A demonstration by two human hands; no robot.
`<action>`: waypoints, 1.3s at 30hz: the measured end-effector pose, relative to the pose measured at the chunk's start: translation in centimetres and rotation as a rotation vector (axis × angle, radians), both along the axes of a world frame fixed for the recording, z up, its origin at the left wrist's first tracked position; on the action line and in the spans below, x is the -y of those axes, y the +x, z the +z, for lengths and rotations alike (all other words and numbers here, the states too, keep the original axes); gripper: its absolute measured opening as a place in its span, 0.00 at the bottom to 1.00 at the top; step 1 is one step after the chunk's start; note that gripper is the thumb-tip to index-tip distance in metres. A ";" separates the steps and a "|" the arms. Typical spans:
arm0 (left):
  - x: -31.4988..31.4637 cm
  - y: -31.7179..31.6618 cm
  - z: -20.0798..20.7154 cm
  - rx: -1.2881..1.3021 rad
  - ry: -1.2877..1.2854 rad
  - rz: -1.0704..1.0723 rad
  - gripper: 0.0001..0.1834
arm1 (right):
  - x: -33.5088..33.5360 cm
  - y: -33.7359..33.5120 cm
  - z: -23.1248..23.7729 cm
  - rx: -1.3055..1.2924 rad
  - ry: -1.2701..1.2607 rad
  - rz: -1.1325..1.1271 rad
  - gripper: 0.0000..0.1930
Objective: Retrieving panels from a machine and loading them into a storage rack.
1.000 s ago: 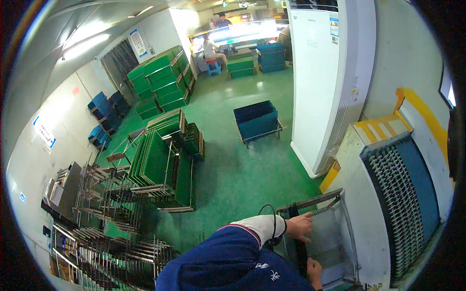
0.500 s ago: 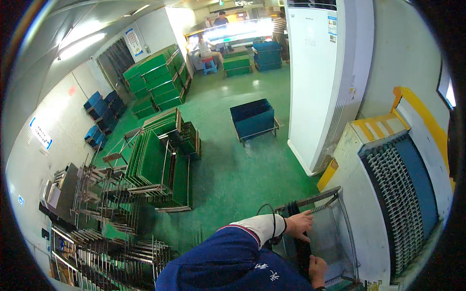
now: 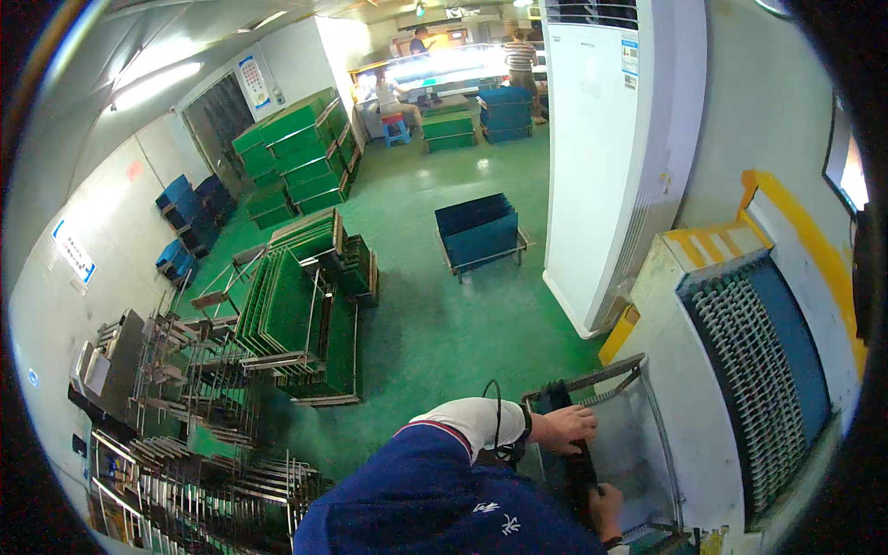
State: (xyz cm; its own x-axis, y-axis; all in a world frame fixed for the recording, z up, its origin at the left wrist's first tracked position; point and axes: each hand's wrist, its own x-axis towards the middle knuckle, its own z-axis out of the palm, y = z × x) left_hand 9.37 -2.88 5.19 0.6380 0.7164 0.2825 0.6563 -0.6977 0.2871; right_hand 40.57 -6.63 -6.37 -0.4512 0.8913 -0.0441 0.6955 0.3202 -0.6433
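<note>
Green floor (image 3: 416,342), glossy and worn, spreads across a workshop with pale walls. A tall white air-conditioner cabinet (image 3: 592,176) stands right of centre. Nearer, on the right, is a pale metal machine (image 3: 708,398) edged with yellow tape, its opening filled with rows of grey rollers (image 3: 751,393) beside a blue strip. On the left, green panels (image 3: 301,153) are stacked in blocks near the wall; closer, more green panels stand on edge in a wire rack (image 3: 319,400). Bare metal racks (image 3: 222,486) crowd the lower left. At the far end, people are gathered around a brightly lit bench (image 3: 453,72), one seated on a red and blue stool (image 3: 396,129). Mid-floor, a smaller rack holds upright blue panels (image 3: 478,240).

At the lower edge, the wearer's navy and white sleeve (image 3: 462,425) reaches toward a metal-framed rack (image 3: 655,398) beside the machine. Inside it lies a narrow dark slab (image 3: 580,467). The left hand (image 3: 566,429) rests over its upper part, fingers slightly spread; the right hand (image 3: 606,509) is at its lower right edge, fingers curled. Whether either grips it cannot be told.
</note>
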 end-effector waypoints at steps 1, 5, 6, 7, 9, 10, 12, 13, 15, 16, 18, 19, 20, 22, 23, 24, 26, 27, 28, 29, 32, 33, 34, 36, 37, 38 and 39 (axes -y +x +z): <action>0.4 -0.3 1.0 -0.002 -0.023 0.009 0.19 | -0.3 -0.7 1.2 0.087 -0.001 -0.007 0.17; 0.7 -1.1 -0.1 -0.008 -0.077 -0.052 0.18 | -0.9 -0.3 0.4 0.137 -0.023 -0.023 0.18; 0.9 -1.5 -1.1 -0.039 -0.089 -0.039 0.18 | -0.5 -0.4 0.5 0.104 0.000 -0.021 0.17; 1.3 -1.8 -2.6 -0.069 -0.103 -0.019 0.19 | 0.1 -1.5 2.8 0.072 0.020 -0.010 0.17; 1.5 -1.8 -3.9 -0.096 -0.115 -0.011 0.21 | 0.5 -2.1 4.3 0.065 0.000 0.013 0.17; 1.4 -1.8 -4.2 -0.093 -0.118 -0.016 0.23 | 0.4 -2.0 4.3 0.090 -0.044 0.034 0.17; 1.3 -1.6 -4.2 -0.128 -0.136 -0.021 0.25 | 0.5 -1.5 2.8 0.073 -0.043 0.050 0.18; 1.3 -1.2 -4.0 -0.165 -0.152 -0.019 0.27 | 0.9 -1.3 1.3 0.033 0.001 0.048 0.18; 1.1 -0.4 -3.4 -0.223 -0.163 -0.025 0.29 | 0.6 -0.8 0.0 0.006 0.055 0.049 0.18; 1.3 -0.3 -3.2 -0.246 -0.165 -0.017 0.30 | 0.7 -1.1 0.3 0.017 0.060 0.068 0.18; 1.4 -0.3 -3.1 -0.280 -0.203 0.006 0.32 | 0.5 -1.5 0.9 0.107 0.058 0.119 0.18; 1.5 -0.2 -3.2 -0.290 -0.240 0.021 0.33 | 0.4 -1.8 1.8 0.187 0.050 0.152 0.17; 1.5 -0.1 -3.3 -0.300 -0.278 0.036 0.33 | 0.3 -2.0 2.3 0.267 0.042 0.184 0.17; 1.3 0.2 -3.8 -0.343 -0.339 0.055 0.36 | -0.2 -1.9 1.9 0.350 0.012 0.200 0.13; 1.1 0.4 -3.6 -0.363 -0.367 0.063 0.37 | -0.5 -1.8 1.8 0.393 0.000 0.207 0.11; 1.0 0.5 -3.0 -0.395 -0.388 0.055 0.38 | -0.7 -1.5 1.7 0.375 0.037 0.222 0.11; 1.1 1.0 -0.1 -0.460 -0.439 0.029 0.39 | -0.1 -1.3 2.9 0.340 0.099 0.245 0.11; 0.8 1.1 -0.9 -0.444 -0.407 0.015 0.39 | 0.1 -1.1 3.6 0.299 0.129 0.235 0.11; 1.1 0.6 -2.3 -0.427 -0.384 0.020 0.40 | 0.5 -2.0 6.9 0.253 0.156 0.243 0.11; 0.9 0.6 -3.3 -0.411 -0.356 0.006 0.40 | 0.6 -2.2 9.8 0.211 0.182 0.232 0.11; 0.1 1.1 -4.0 -0.537 -0.502 -0.020 0.39 | 0.4 -1.5 14.5 0.248 0.164 0.207 0.13; 0.2 1.0 -3.7 -0.500 -0.554 0.001 0.38 | 0.6 -1.3 15.0 0.218 0.191 0.214 0.14; 0.0 0.8 -3.2 -0.464 -0.600 0.024 0.37 | 0.7 -1.2 15.5 0.190 0.223 0.219 0.14; -0.4 1.1 -2.4 -0.557 -0.682 -0.001 0.33 | 1.1 -1.1 17.0 0.157 0.245 0.210 0.13; -0.5 1.4 -0.9 -0.539 -0.636 -0.018 0.32 | 1.4 -1.5 18.5 0.152 0.242 0.199 0.13; 0.0 1.4 1.1 -0.521 -0.595 -0.030 0.32 | 1.6 -1.6 19.5 0.145 0.236 0.194 0.12; 0.2 1.4 2.2 -0.502 -0.555 -0.040 0.31 | 1.7 -1.2 19.6 0.151 0.205 0.172 0.12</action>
